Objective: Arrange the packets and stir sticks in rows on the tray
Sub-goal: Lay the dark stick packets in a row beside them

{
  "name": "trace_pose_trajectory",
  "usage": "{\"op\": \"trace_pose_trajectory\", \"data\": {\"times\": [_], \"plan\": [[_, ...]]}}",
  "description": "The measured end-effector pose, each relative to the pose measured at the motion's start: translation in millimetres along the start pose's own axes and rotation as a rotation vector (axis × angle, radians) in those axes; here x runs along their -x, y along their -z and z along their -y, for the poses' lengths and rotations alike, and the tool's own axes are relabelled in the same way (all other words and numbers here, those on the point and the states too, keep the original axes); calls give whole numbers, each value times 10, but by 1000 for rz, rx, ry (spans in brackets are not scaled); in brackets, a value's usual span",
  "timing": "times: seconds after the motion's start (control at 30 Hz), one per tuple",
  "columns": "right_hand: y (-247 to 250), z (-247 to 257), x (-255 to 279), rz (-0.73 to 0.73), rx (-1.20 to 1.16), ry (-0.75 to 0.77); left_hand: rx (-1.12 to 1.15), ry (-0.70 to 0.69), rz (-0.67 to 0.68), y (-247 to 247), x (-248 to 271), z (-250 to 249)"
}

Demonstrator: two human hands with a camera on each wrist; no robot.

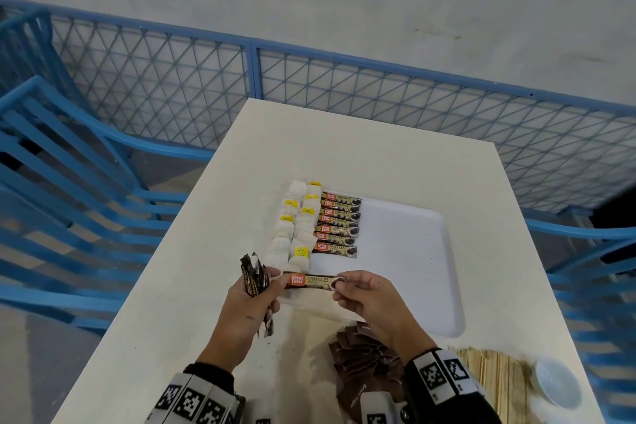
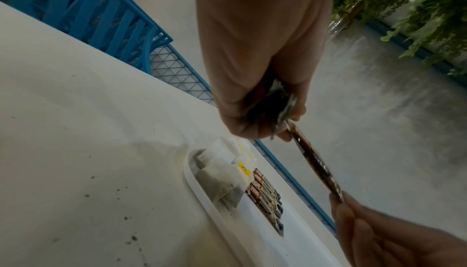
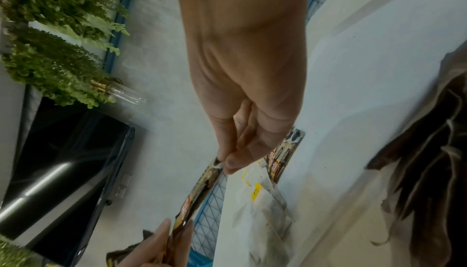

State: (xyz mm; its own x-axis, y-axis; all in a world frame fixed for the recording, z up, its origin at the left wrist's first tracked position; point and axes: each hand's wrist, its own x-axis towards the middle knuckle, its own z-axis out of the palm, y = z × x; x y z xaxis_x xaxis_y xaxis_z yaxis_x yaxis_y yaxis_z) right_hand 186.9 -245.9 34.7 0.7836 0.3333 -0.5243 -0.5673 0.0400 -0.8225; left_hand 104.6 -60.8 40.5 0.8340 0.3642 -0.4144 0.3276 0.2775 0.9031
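A white tray (image 1: pixel 413 251) lies on the table. Along its left side stand rows of white tea bags (image 1: pixel 292 224) and a column of brown coffee granule packets (image 1: pixel 339 227). My left hand (image 1: pixel 254 289) grips a bundle of dark coffee packets (image 1: pixel 254 277) upright at the tray's near-left corner. One coffee packet (image 1: pixel 311 280) stretches level between my hands: my left thumb and finger hold its left end, and my right hand (image 1: pixel 344 287) pinches its right end. The same coffee packet (image 2: pixel 316 163) shows edge-on in the left wrist view, and the coffee packet (image 3: pixel 199 189) in the right wrist view.
A heap of brown sachets (image 1: pixel 368 365) lies near the table's front edge under my right forearm. Wooden stir sticks (image 1: pixel 488 375) lie to its right, beside a small white cup (image 1: pixel 557 385). Blue chairs (image 1: pixel 69 182) and a blue mesh fence (image 1: pixel 344 86) surround the table.
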Motion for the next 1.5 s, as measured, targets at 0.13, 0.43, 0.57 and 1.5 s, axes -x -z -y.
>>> {"op": "trace_pose_trajectory", "data": {"times": [0.13,0.43,0.57,1.5], "plan": [[162,-54,-188,-197,-96,-26,50,40,45,46,-18,10],[319,-91,-617,-406,90,-48,193,179,45,185,-75,35],[276,-132,-772,-463,197,-46,228,221,89,209,-84,34],[-103,-35,-464,-264,610,187,309,199,104,108,-96,21]]}}
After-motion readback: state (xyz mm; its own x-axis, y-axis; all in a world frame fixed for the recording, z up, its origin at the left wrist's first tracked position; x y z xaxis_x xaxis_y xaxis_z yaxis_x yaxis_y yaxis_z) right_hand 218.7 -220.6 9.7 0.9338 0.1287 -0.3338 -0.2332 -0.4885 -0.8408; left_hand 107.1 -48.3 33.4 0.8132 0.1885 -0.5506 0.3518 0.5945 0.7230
